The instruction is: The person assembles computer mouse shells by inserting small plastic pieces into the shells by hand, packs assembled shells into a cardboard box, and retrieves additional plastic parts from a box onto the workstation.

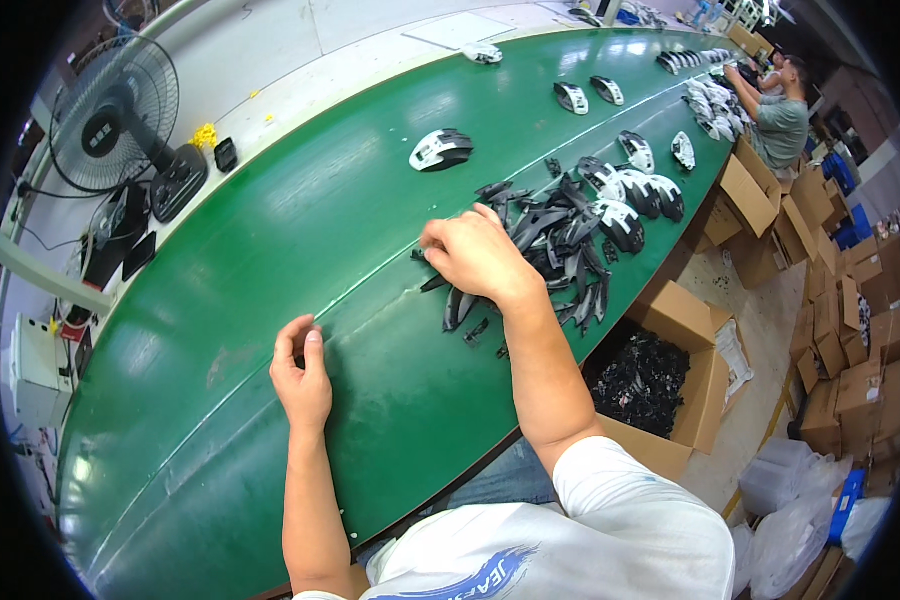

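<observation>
My left hand [303, 375] hovers over the green table [210, 400], fingers loosely curled with a gap to the thumb and nothing visible between them. My right hand [478, 255] reaches over the left side of a heap of curved black plastic parts [560, 230]. Its fingers are bent down and closed, and a small dark piece shows by the fingertips; whether it is gripped is hidden. White-and-black computer mouse shells [625, 225] lie against the far right side of the heap. Another mouse shell [441, 150] sits alone beyond my right hand.
A cardboard box [690, 410] of small black parts stands beside the table at right, with plastic bags [795, 510] and stacked cartons [850, 400] farther right. A fan [115, 120] stands at far left. A co-worker [780, 120] sits along the table's far right edge.
</observation>
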The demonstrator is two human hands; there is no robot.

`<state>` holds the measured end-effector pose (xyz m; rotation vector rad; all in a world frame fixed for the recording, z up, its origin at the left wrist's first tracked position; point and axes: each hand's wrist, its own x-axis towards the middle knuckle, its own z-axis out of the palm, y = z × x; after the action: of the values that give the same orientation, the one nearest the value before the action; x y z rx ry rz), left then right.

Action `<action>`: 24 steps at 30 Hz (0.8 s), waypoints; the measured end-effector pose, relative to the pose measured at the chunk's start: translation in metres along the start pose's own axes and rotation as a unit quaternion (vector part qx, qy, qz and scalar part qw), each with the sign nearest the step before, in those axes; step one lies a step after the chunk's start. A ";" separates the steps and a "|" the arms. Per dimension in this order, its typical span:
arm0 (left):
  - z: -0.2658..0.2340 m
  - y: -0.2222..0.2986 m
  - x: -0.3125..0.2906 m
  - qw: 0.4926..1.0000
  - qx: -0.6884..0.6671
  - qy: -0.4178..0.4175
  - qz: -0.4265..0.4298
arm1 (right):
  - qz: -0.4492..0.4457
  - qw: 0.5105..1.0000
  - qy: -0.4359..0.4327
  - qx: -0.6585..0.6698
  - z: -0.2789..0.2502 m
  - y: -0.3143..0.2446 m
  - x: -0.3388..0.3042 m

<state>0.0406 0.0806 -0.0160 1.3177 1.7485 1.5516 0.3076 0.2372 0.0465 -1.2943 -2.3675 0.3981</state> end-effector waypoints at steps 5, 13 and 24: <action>-0.007 -0.004 -0.004 1.000 0.018 0.003 0.000 | 0.128 0.984 -0.122 -0.019 -0.031 -0.010 -0.007; 0.002 -0.001 -0.001 1.000 0.009 -0.006 0.004 | 0.138 0.983 0.046 -0.110 0.005 0.032 0.009; 0.022 0.024 0.038 0.995 -0.043 -0.054 -0.067 | 0.141 0.986 0.057 -0.073 -0.003 0.037 -0.001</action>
<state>0.0505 0.1221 0.0105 1.1943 1.6496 1.4377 0.3367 0.2560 0.0329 -1.6803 -2.1581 0.2289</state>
